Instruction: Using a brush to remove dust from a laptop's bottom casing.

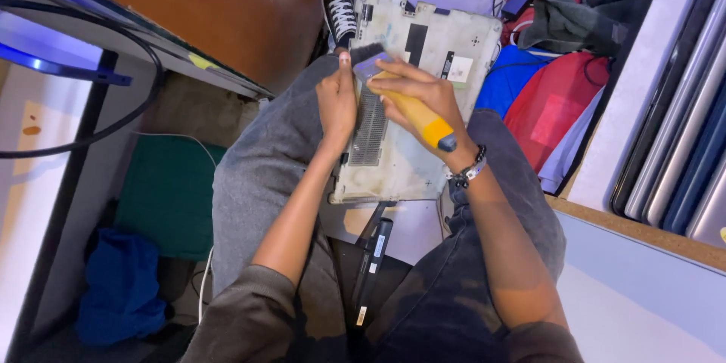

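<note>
A dirty white laptop (423, 144) lies bottom-up across my lap, its vent grille facing me. My right hand (416, 94) grips a brush with a yellow handle (420, 117), its dark bristles (367, 51) touching the laptop's upper left edge. My left hand (336, 102) rests on the laptop's left side next to the grille, with the thumb up by the bristles. A beaded bracelet sits on my right wrist.
A long black battery (372, 265) lies on the floor between my legs. A desk (151, 38) with a black cable stands at the left. Red and blue bags (552, 98) pile at the upper right. Stacked laptops (681, 144) fill a shelf at the right.
</note>
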